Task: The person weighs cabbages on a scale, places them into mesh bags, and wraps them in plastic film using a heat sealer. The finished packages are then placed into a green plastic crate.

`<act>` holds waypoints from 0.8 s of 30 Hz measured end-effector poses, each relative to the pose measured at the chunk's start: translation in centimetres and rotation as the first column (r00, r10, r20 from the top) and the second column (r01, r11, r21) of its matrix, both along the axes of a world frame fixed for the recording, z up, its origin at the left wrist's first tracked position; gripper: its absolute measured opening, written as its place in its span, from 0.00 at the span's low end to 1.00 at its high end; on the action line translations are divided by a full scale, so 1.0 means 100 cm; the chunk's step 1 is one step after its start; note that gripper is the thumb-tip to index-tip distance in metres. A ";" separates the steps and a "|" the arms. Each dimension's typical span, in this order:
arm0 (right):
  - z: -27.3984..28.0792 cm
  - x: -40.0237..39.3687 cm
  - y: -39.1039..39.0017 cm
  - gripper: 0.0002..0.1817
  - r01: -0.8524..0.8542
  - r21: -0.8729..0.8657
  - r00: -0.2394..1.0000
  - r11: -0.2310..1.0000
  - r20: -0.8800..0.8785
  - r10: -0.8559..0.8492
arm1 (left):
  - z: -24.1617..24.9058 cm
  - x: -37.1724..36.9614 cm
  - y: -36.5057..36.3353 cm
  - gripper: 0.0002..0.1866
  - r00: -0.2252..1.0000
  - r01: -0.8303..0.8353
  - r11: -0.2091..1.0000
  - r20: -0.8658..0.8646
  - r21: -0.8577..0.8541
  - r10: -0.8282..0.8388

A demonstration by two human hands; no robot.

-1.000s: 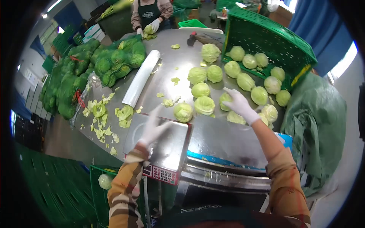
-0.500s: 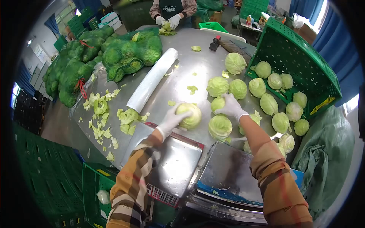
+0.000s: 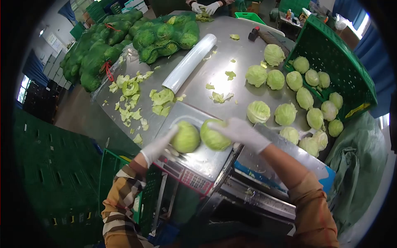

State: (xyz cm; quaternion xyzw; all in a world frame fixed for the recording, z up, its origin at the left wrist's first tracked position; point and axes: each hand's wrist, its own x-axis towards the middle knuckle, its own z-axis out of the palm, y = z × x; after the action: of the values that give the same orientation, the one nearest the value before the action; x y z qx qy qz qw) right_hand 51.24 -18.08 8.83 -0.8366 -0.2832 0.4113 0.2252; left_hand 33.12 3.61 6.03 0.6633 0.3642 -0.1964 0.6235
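Note:
My left hand (image 3: 160,145), in a white glove, is wrapped round the left side of a pale green cabbage (image 3: 186,137). My right hand (image 3: 240,133), gloved too, grips a second cabbage (image 3: 215,135) from its right and top. Both heads are side by side over the steel pan of a weighing scale (image 3: 211,160), whose red-edged keypad (image 3: 194,180) faces me. To the right lies another flat metal plate (image 3: 264,155) with a blue edge. Beyond it sit several trimmed cabbages (image 3: 258,112) on the steel table (image 3: 215,95).
Net bags of cabbages (image 3: 165,37) fill the table's far left. A roll of clear film (image 3: 189,64) lies in front of them, with torn leaves (image 3: 130,89) nearby. A tipped green crate (image 3: 335,62) holds cabbages at right. Across the table, a person's gloved hands (image 3: 206,8) handle leaves.
Both hands have brought their cabbages from the table back toward me, over the scale. My view has shifted, so the table's contents appear higher and further right.

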 end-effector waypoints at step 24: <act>-0.070 -0.115 0.027 0.60 0.180 0.109 0.776 0.978 0.595 -0.209 | -0.050 -0.020 -0.032 0.52 0.727 -0.023 0.590 0.418 0.807 -0.544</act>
State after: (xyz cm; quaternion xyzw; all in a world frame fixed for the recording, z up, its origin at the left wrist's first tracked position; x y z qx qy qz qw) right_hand 39.74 -15.35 1.86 -0.9430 -0.2618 0.0917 0.1838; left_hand 31.08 0.36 1.03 0.9360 0.0718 0.1154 0.3246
